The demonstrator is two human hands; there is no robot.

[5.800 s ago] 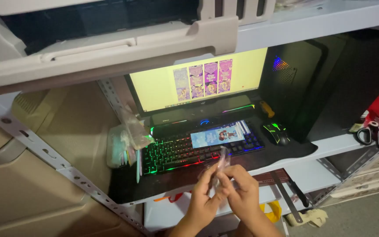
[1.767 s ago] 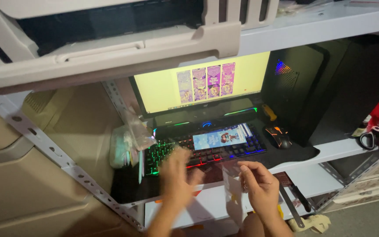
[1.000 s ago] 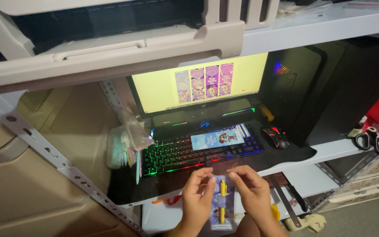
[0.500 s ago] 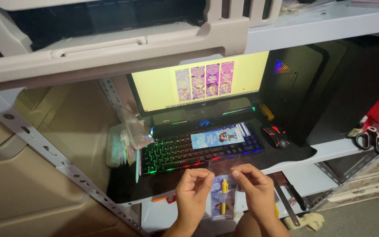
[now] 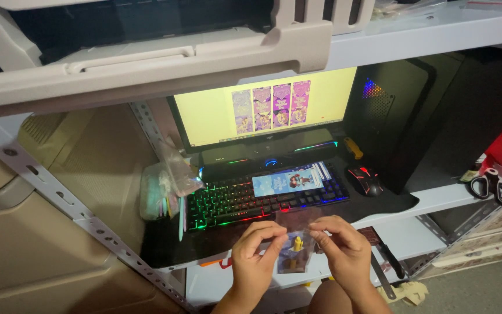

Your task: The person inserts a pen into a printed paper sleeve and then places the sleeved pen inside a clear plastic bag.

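My left hand [image 5: 255, 256] and my right hand [image 5: 344, 251] both pinch the top edges of a small clear plastic bag [image 5: 295, 251], held upright between them below the shelf's front edge. Inside the bag sits a small yellow piece [image 5: 298, 242] over a darker card. Just beyond my hands lies a rainbow-lit keyboard [image 5: 233, 200] with a phone [image 5: 291, 179] resting on its keys, screen lit.
A monitor [image 5: 262, 113] showing a yellow page stands behind the keyboard. A lit mouse [image 5: 363, 178] and a black computer tower [image 5: 402, 110] are to the right. Scissors [image 5: 493, 184] lie at far right. Plastic bags [image 5: 164, 183] sit left of the keyboard. A perforated metal brace [image 5: 88, 224] crosses the left.
A second ago my hands held the bag lower; they have risen slightly and drawn its top apart. Earlier my left hand reached over the keyboard, then came back to the bag.
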